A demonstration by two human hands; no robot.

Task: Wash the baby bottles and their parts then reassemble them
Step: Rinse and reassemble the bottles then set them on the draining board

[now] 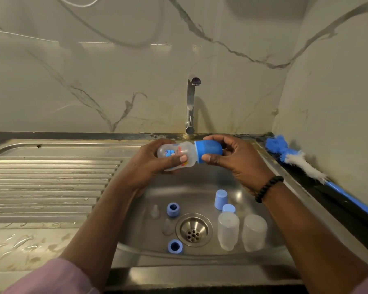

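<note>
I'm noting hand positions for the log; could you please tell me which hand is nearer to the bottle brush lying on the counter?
Right. The right hand grips the bottle's blue cap over the sink, toward the bottle brush by the right wall; the left hand holds the bottle body farther away.

Held sideways above the sink basin (pixel 253 166) between left hand (pixel 151 162) and right hand (pixel 232 158): an assembled baby bottle (pixel 176 154), cap end rightward. Down in the basin, around the drain (pixel 194 230): two nipples (pixel 155 211) and two collar rings (pixel 173 209) left of it, two caps (pixel 220 199) and two upturned bottle bodies (pixel 228 232) right (bodies nearer than caps). Behind, the faucet (pixel 190 107); left, the drainboard (pixel 51 183); right, along the wall, a bottle brush (pixel 302 164).
</note>
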